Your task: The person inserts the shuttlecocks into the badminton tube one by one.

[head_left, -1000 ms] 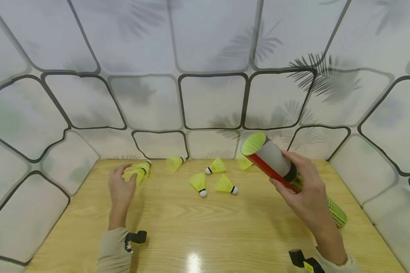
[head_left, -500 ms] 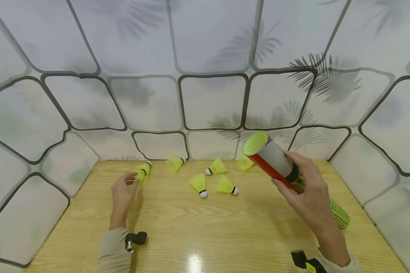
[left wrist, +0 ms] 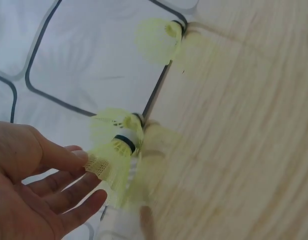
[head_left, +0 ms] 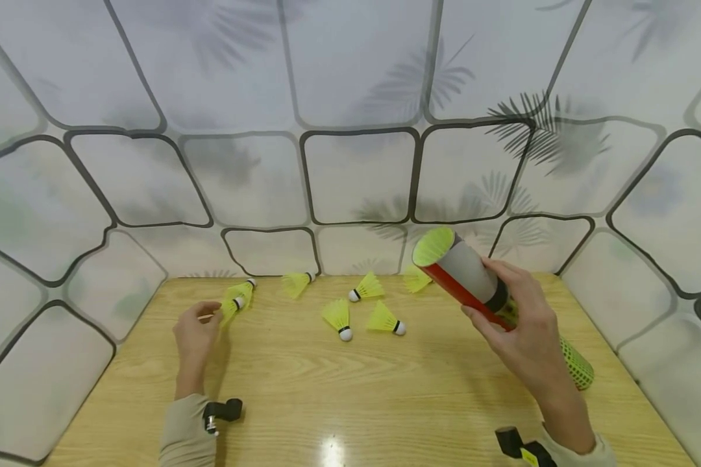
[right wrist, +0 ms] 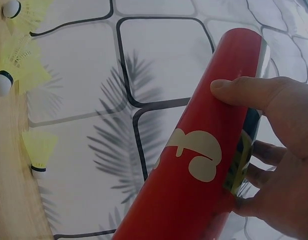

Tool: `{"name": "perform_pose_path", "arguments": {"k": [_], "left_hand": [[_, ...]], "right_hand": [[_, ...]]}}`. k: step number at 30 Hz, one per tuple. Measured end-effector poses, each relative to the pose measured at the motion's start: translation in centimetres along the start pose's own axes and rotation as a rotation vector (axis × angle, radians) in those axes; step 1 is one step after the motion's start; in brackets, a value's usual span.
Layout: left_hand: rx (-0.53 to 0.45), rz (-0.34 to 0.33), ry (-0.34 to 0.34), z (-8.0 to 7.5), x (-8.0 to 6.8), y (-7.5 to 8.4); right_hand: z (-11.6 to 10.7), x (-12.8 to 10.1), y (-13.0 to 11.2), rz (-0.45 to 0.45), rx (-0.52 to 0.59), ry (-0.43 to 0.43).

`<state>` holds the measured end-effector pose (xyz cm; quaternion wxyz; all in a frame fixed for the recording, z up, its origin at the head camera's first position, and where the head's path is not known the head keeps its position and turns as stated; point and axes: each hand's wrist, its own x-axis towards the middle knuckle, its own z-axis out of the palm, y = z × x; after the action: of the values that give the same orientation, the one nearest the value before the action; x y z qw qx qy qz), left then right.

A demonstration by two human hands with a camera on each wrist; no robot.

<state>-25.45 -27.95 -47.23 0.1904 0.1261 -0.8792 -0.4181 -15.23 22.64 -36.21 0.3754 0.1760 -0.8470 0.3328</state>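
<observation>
My left hand (head_left: 210, 316) pinches the skirt of a yellow shuttlecock (head_left: 232, 307) at the table's far left; in the left wrist view the fingertips (left wrist: 89, 167) meet that shuttlecock (left wrist: 114, 157). A second shuttlecock (head_left: 246, 287) lies just behind it. My right hand (head_left: 511, 318) grips a red and grey tube (head_left: 464, 272), tilted up to the left over the right side, its open mouth yellow inside. In the right wrist view the right hand (right wrist: 236, 145) has its thumb and fingers wrapped around the tube (right wrist: 193, 150).
Several loose yellow shuttlecocks lie on the wooden table (head_left: 339, 395): one by the wall (head_left: 296, 283), one (head_left: 367, 287), a pair mid-table (head_left: 339, 318) (head_left: 385, 319), one behind the tube (head_left: 416, 277). Patterned white walls close in the back and both sides.
My left hand has drawn back a little toward me and to the left, bringing one shuttlecock away from its neighbour. The right hand and tube have barely moved.
</observation>
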Motion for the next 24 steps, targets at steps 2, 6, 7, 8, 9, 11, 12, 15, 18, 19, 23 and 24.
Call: {"name": "perform_pose_path", "arguments": {"k": [2, 6, 7, 8, 9, 11, 12, 15, 18, 19, 23, 24], "left_hand": [[-0.006, -0.006, 0.01, -0.4, 0.0, -0.1], [-0.014, -0.017, 0.021, -1.4, -0.1, 0.2], [-0.018, -0.022, 0.023, -1.6, -0.1, 0.4], [-0.016, -0.024, 0.026, -1.9, -0.2, 0.6], [-0.019, -0.025, 0.025, -2.1, -0.2, 0.8], [-0.024, -0.016, 0.03, -2.5, -0.2, 1.2], [-0.029, -0.008, 0.032, -2.7, -0.3, 1.5], [-0.049, 0.021, 0.047, -3.2, -0.4, 2.2], [-0.063, 0.048, 0.068, -3.7, -0.6, 3.1], [-0.07, 0.055, 0.07, -3.8, -0.7, 3.4], [-0.111, 0.085, 0.061, -4.5, -1.1, 4.6], [-0.13, 0.095, 0.057, -4.7, -1.2, 4.9]], "right_hand": [[0.0, 0.0, 0.0, -0.003, 0.0, -0.001], [0.1, 0.0, -0.1, 0.001, -0.001, -0.004], [0.1, 0.1, -0.1, 0.003, -0.002, -0.005], [0.1, 0.1, -0.1, 0.005, -0.001, -0.005], [0.1, 0.1, -0.1, 0.006, -0.001, -0.005], [0.1, 0.1, -0.1, 0.006, 0.001, -0.004], [0.2, 0.1, -0.1, 0.006, 0.001, -0.004], [0.2, 0.1, 0.0, 0.001, 0.004, -0.005], [0.2, 0.1, 0.0, -0.003, 0.003, -0.008], [0.2, 0.0, 0.0, -0.003, 0.002, -0.01], [0.1, 0.0, 0.0, -0.006, -0.003, -0.012], [0.1, 0.0, 0.0, -0.006, -0.004, -0.012]]}}
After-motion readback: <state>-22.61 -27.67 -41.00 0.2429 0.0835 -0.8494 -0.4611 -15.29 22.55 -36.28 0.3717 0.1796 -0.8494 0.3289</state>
